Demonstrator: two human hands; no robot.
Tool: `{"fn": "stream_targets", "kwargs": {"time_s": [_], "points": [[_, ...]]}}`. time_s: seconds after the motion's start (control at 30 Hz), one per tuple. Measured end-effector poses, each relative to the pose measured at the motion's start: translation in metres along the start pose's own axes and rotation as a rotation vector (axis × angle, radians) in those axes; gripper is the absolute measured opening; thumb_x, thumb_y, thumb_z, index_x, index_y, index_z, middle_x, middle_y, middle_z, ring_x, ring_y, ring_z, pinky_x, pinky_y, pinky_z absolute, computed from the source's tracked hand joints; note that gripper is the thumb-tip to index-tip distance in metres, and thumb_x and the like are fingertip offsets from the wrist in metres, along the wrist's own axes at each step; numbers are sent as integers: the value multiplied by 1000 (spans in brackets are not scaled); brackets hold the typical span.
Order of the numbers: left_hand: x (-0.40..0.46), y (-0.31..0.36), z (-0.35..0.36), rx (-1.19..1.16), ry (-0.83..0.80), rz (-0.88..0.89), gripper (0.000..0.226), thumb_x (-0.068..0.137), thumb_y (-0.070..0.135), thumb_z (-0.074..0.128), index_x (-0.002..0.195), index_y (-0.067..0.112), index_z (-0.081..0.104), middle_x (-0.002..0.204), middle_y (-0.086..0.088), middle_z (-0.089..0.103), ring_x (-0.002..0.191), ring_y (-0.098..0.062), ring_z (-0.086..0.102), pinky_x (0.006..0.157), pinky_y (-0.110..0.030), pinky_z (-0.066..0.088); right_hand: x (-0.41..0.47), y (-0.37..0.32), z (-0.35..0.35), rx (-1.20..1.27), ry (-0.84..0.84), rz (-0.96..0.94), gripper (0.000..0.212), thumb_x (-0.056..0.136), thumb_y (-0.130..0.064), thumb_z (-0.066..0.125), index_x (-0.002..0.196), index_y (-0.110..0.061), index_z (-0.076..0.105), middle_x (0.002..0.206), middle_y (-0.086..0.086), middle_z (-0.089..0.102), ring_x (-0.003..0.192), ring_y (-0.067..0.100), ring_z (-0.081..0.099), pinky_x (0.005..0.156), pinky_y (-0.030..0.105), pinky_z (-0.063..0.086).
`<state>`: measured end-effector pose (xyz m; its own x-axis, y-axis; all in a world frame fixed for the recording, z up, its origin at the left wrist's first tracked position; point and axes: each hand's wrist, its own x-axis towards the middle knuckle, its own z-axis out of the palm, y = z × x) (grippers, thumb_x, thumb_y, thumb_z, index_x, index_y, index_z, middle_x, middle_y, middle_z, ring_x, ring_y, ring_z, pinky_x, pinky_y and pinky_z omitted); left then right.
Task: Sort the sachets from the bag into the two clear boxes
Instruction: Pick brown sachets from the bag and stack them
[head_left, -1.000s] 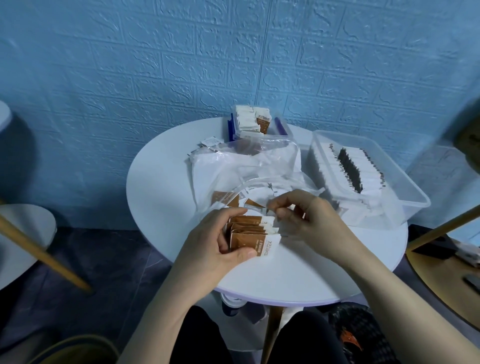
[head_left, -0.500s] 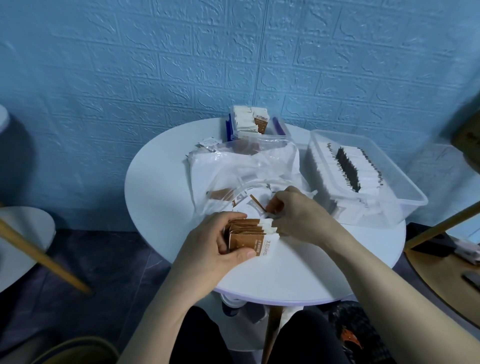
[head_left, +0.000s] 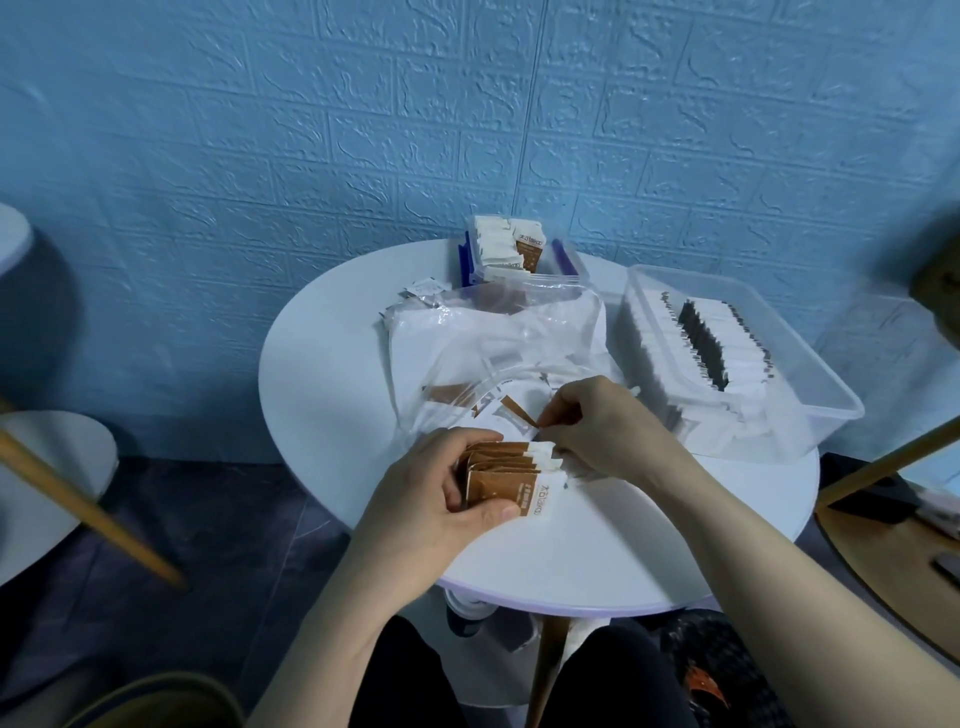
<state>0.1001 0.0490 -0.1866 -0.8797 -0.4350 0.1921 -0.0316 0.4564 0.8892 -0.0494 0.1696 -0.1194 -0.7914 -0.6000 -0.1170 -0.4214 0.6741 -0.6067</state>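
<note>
Nearest, the left hand (head_left: 426, 499) grips a stack of brown sachets (head_left: 506, 475) — thumb on the front one, fingers curled behind. Just beyond, the right hand (head_left: 602, 431) pinches one brown sachet (head_left: 519, 418) at the mouth of the clear plastic bag (head_left: 493, 343) lying on the round white desk (head_left: 322, 395). Farther right stands a large clear box (head_left: 810, 384) lined with white sachets; at the far edge, a small clear box (head_left: 569, 265) holds more.

Home-like room: blue brick-pattern wall (head_left: 363, 130), small round white table (head_left: 332, 415), wooden-legged chairs (head_left: 78, 499).
</note>
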Motion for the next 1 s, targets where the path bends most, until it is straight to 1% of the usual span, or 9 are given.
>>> {"fn": "stream_targets", "kwargs": {"time_s": [0.1,0.2,0.4,0.5,0.57,0.67,0.8,0.9,1.0], "points": [[0,0,0,3,3,11,55,69,32,84,110,51,54,94,16,65,73,-13,61,76,-40,55,0,-1,1,-55,118,-35,3,81,-22,63,79,-20,66,80,0,71,81,24,68,78,43,56],[1,1,1,-42,0,-4,55,63,38,79,111,51,54,104,10,67,87,-22,66,84,-46,54,-4,-3,-2,-57,339,-125,6,84,-24,59,82,-23,64,87,-2,70,88,23,65,77,42,53],[1,2,2,-50,2,3,57,61,43,77,112,52,52,107,10,67,90,-24,67,86,-47,54,-18,7,-16,117,567,-294,11,86,-17,63,78,-24,62,73,-8,67,67,20,63,67,40,52],[1,2,2,-59,11,3,58,61,40,79,112,52,54,107,11,65,88,-24,66,86,-48,53,-31,15,-16,317,488,-335,17,85,-9,66,75,-22,62,67,-10,66,60,6,58,63,29,48],[1,3,1,-39,19,23,59,65,34,84,114,50,56,107,17,60,84,-23,64,83,-48,53,-40,17,-9,433,374,-349,16,84,-7,69,75,-20,64,67,-3,67,60,9,58,62,23,45],[1,3,1,-32,17,23,69,67,26,86,128,36,55,114,18,57,87,-24,64,85,-47,53,-47,18,4,557,254,-382,15,83,-5,70,76,-17,64,67,7,67,63,19,59,63,27,45],[0,2,0,-128,-33,-24,76,57,41,82,127,33,56,112,6,67,97,-31,66,89,-52,52,-48,13,14,671,140,-398,16,84,0,66,77,-14,62,67,23,59,60,21,49,59,31,41],[1,2,-1,-153,-64,-24,70,53,48,80,119,39,56,111,8,68,96,-32,66,88,-54,52,-46,9,12,696,49,-419,12,83,1,65,78,-10,62,61,10,59,57,14,51,55,21,44],[1,4,-4,-135,-65,-21,72,54,48,81,118,51,50,113,10,64,94,-24,67,87,-50,54,-43,7,9,705,10,-438,11,83,3,65,78,-7,63,59,-2,62,54,8,53,55,17,45]]}}
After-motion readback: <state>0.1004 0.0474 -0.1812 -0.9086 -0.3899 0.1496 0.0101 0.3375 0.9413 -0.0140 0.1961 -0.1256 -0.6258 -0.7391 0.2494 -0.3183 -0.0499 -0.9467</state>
